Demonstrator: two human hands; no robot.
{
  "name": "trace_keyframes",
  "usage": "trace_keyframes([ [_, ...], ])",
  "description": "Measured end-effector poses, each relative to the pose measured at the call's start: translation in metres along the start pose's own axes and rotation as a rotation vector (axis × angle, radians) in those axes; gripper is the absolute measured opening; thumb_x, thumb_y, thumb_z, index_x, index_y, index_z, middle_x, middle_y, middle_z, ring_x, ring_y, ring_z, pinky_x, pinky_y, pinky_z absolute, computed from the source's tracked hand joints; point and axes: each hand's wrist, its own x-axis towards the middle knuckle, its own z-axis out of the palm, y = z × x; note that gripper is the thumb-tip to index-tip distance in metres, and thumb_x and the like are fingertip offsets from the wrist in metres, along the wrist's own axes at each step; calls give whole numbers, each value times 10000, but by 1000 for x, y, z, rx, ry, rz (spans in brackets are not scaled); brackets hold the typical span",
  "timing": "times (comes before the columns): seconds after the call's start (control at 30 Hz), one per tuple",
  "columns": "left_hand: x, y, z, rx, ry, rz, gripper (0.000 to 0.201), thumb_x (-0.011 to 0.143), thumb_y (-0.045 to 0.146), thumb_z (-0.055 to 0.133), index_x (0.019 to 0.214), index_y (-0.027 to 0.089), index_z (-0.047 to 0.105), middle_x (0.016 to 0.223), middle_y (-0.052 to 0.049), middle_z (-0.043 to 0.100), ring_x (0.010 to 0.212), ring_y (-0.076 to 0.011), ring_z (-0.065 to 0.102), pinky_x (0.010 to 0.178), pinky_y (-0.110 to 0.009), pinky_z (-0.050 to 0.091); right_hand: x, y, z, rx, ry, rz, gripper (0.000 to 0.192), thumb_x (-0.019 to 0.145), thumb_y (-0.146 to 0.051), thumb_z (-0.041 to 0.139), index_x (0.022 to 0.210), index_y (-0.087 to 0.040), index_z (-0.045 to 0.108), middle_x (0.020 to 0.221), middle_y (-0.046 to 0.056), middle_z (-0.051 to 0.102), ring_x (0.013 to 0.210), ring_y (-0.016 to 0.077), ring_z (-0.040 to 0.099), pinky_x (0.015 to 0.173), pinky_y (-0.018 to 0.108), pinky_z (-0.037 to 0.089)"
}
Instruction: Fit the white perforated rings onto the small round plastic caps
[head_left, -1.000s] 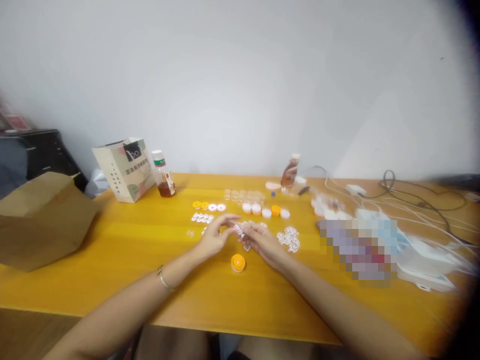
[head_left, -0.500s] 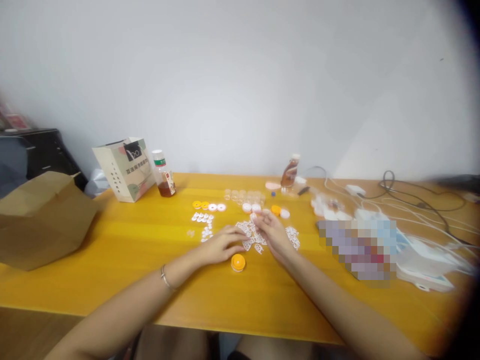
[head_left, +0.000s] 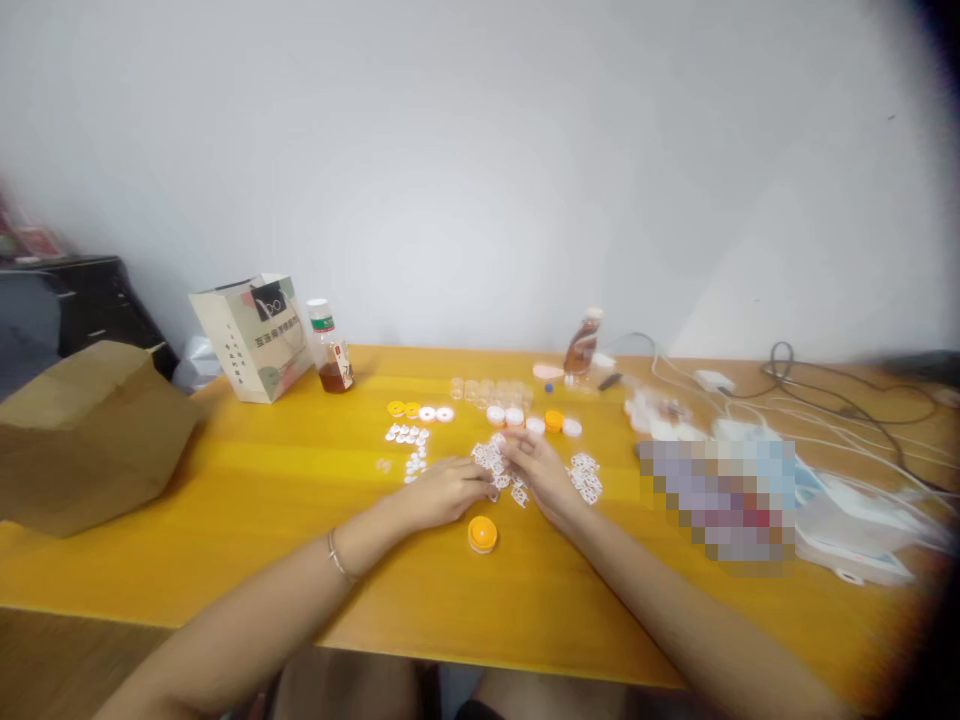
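Both hands have come down from mid-air to the counter [head_left: 225, 500]. The left hand [head_left: 442, 490] lies loosely curled beside the white pieces [head_left: 499, 468]; the right hand [head_left: 536, 468], at its 3 o'clock, pinches into them. The orange cap [head_left: 482, 534] sits at 6 o'clock, untouched.

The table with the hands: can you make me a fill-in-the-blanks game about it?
1. The round cap just in front of the hands is ____.
2. The left hand wears a bracelet on its ____.
3. Both hands touch a pile of small ____ pieces.
4. The table is ____.

Missing words: orange; wrist; white; yellow
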Motion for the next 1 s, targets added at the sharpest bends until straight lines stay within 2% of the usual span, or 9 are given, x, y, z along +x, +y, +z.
trace_keyframes([
  [0.27,0,-1,2,29,31,-2,238,867,226,384,953,218,606,986,-33,604,891,-147,548,802,-271,394,1,1,-1,0,-19,3,322,577,-285,716,834,-187,550,559,-65,535,500,64,466,522,205,350],
  [0.5,2,6,-3,-249,136,-23,192,828,207,449,944,171,598,974,-65,580,888,-137,544,802,-244,415,0,0,-1,-20,-36,12,314,586,-287,709,839,-185,553,562,-64,529,514,72,476,536,215,356],
  [0.63,4,6,-1,-453,199,-113,146,788,181,497,894,158,595,928,-63,566,870,-136,540,801,-252,423,0,1,-1,-31,-37,9,322,584,-284,709,850,-183,558,582,-60,537,513,68,472,538,215,356],
  [0.8,5,4,3,-557,228,-261,108,741,210,565,816,143,603,835,-44,552,657,-93,502,613,-205,415,1,2,-1,-39,-41,6,324,591,-275,701,862,-176,553,585,-58,537,505,68,465,525,214,350],
  [0.9,6,2,5,-640,251,-334,137,733,264,587,779,135,602,779,-30,557,613,-81,472,575,-193,378,2,3,-2,-45,-43,13,328,597,-276,696,873,-171,553,580,-56,535,510,69,464,524,213,351],
  [1.0,7,-2,8,-812,267,-446,189,733,311,591,781,128,583,730,-20,570,599,-81,483,572,-195,370,3,4,-3,-60,-44,8,331,594,-283,697,873,-175,558,589,-52,541,513,71,466,522,215,352],
])
